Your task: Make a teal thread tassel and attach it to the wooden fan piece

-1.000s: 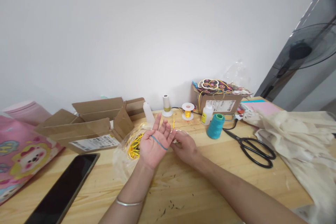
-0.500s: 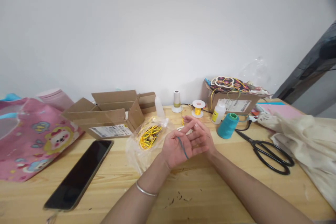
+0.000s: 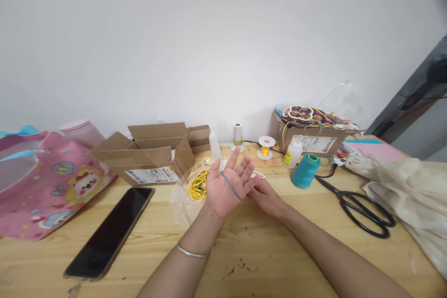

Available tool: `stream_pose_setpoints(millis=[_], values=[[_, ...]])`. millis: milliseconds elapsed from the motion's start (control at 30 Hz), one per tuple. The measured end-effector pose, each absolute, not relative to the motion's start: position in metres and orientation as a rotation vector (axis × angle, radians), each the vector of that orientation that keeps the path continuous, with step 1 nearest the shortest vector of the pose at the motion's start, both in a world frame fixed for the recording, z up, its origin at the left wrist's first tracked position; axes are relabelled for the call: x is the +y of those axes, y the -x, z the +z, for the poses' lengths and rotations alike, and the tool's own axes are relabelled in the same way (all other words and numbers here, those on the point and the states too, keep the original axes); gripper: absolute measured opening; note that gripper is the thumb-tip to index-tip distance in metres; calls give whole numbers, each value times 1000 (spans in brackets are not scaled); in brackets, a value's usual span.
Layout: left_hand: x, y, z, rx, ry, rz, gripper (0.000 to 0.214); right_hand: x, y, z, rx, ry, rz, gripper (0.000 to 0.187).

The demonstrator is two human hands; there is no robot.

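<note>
My left hand (image 3: 225,191) is held up with its palm toward me, fingers spread and slightly curled. Several strands of teal thread (image 3: 231,185) run slantwise across that palm. Close beside its fingertips, on the right, is my right hand (image 3: 268,199), with thumb and fingers drawn together. What lies between those fingers is too small or hidden to tell. A pale, dark-edged flat item (image 3: 257,175) shows just behind the right fingers. The teal thread cone (image 3: 306,171) stands on the table to the right of both hands.
Black scissors (image 3: 363,207) and cream cloth (image 3: 412,195) lie at right. Behind stand a glue bottle (image 3: 292,154), a yellow thread spool (image 3: 266,148), a white spool (image 3: 238,136) and a filled carton (image 3: 314,142). Leftward are yellow cord (image 3: 198,186), an open carton (image 3: 146,160), a phone (image 3: 110,233) and a pink bag (image 3: 66,186).
My right hand has come from behind the left fingers down to their right side, its fingers now closed together. The left hand has turned more upright and opened its fingers wider.
</note>
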State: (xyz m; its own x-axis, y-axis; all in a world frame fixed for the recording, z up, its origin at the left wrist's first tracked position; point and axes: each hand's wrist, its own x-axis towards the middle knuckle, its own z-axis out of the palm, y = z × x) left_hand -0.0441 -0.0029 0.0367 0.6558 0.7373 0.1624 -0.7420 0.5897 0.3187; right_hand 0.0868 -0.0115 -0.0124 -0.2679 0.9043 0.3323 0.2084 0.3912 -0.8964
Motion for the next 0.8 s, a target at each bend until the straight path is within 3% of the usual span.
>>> stream_pose_setpoints(millis=[200, 800], values=[[5, 50, 37, 38, -380, 1032, 49, -14, -84, -8, -2021, 1031, 811, 31], [9, 49, 31, 51, -360, 1038, 46, -19, -86, -3, -2333, 1110, 459, 24]])
